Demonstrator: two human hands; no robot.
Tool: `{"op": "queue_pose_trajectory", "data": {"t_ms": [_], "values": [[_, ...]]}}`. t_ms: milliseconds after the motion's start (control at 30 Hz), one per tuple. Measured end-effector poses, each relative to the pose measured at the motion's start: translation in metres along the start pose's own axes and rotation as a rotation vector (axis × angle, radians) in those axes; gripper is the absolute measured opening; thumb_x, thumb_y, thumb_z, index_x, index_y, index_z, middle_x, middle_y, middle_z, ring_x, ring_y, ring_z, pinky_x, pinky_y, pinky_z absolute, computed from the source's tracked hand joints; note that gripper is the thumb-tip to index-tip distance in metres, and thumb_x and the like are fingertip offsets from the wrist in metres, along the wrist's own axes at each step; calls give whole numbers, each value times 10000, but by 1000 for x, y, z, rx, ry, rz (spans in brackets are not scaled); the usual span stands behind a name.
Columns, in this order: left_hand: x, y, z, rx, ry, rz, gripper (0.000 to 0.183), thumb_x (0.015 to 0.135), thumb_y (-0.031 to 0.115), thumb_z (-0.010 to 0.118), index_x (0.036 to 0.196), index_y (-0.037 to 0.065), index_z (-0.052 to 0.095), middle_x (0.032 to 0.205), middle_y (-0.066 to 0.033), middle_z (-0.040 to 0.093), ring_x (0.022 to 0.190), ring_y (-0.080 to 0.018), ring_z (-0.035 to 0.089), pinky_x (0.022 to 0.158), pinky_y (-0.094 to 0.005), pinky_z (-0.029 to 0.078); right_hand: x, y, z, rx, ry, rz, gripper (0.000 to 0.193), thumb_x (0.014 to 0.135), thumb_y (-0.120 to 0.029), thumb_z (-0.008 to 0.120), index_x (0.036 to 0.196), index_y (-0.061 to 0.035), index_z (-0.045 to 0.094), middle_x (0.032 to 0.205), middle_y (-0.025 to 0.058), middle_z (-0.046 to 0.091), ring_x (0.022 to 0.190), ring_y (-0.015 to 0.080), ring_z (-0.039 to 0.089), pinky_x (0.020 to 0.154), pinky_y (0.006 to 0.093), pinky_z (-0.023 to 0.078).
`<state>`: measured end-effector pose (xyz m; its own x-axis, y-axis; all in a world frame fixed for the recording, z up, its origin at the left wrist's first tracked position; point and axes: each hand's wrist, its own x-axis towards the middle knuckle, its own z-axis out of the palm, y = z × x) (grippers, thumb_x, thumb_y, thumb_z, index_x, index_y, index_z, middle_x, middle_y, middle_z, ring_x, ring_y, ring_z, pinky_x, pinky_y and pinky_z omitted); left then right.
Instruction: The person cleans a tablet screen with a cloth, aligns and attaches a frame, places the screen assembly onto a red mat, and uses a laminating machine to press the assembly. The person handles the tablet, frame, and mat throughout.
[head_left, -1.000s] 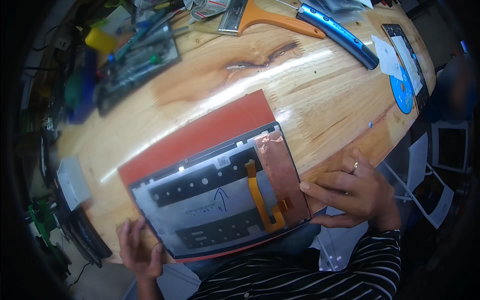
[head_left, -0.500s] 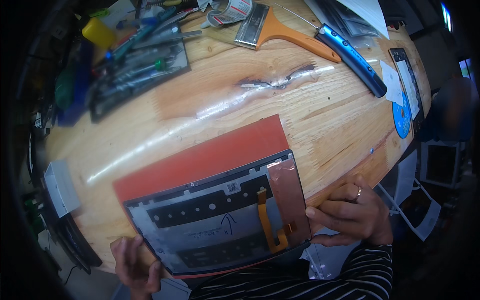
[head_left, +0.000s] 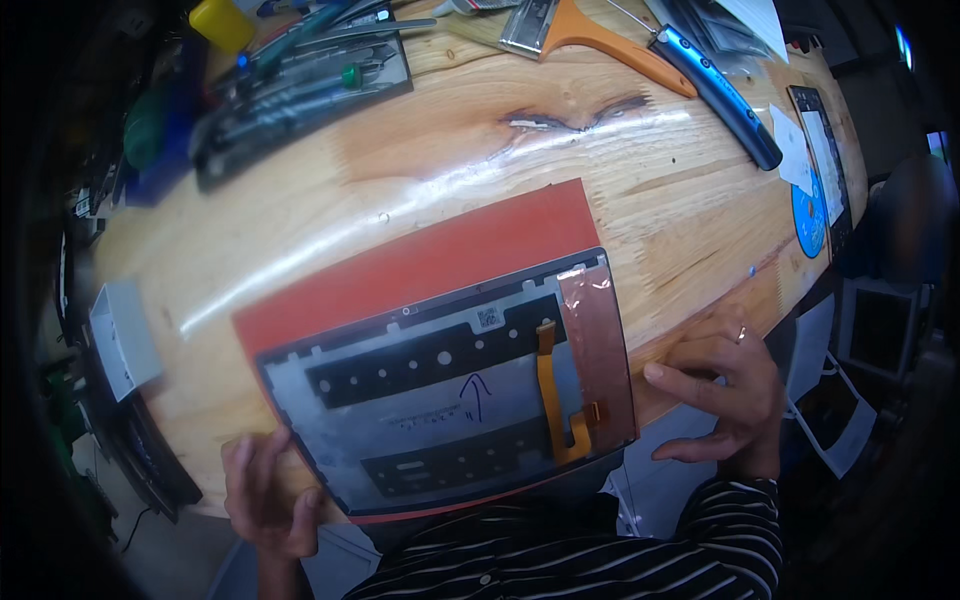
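A tablet display panel (head_left: 430,424) lies back side up on a red mat (head_left: 420,255), tilted across the table's near edge. Copper foil (head_left: 600,350) covers its right end, and an orange ribbon cable (head_left: 549,385) bends down beside the foil. At the panel's lower left edge is my left hand (head_left: 268,495), its finger and thumb tips apart along the border, seemingly touching it. To the right of the panel, my right hand (head_left: 725,390) is open and holds nothing. A gap separates its thumb from the index finger, and a ring shows on one finger.
Across the wooden table (head_left: 480,160) lie an orange-handled brush (head_left: 620,52) and a blue pen-shaped tool (head_left: 715,95). Tweezers and hand tools (head_left: 300,100) crowd the far left. A white box (head_left: 125,340) stands at the left edge; a blue disc (head_left: 808,222) is far right.
My right hand has let go of the panel's right edge and opened. My left hand stays at the lower left edge. The whole view has shifted, so the table appears higher.
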<state>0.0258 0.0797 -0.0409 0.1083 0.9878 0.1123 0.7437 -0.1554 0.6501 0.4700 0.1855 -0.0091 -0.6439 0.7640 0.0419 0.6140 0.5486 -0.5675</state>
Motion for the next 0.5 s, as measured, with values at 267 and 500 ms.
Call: {"op": "queue_pose_trajectory", "data": {"t_ms": [267, 500], "values": [[8, 14, 9, -203, 90, -61, 694, 866, -44, 600, 1485, -74, 288, 1374, -277, 537, 1328, -318, 498, 1151, -414, 320, -52, -13, 36, 121, 631, 302, 404, 785, -38, 742, 1169, 71, 676, 932, 141, 662, 804, 187, 608, 743, 297, 498], [29, 59, 4, 62, 140, 292, 838, 804, 212, 778, 1483, -22, 347, 1216, -162, 654, 1149, -260, 574, 1075, -396, 381, -86, -54, 101, 784, 948, 563, 206, 895, -31, 672, 1077, 63, 690, 892, 67, 666, 793, 103, 607, 729, 215, 480]]}}
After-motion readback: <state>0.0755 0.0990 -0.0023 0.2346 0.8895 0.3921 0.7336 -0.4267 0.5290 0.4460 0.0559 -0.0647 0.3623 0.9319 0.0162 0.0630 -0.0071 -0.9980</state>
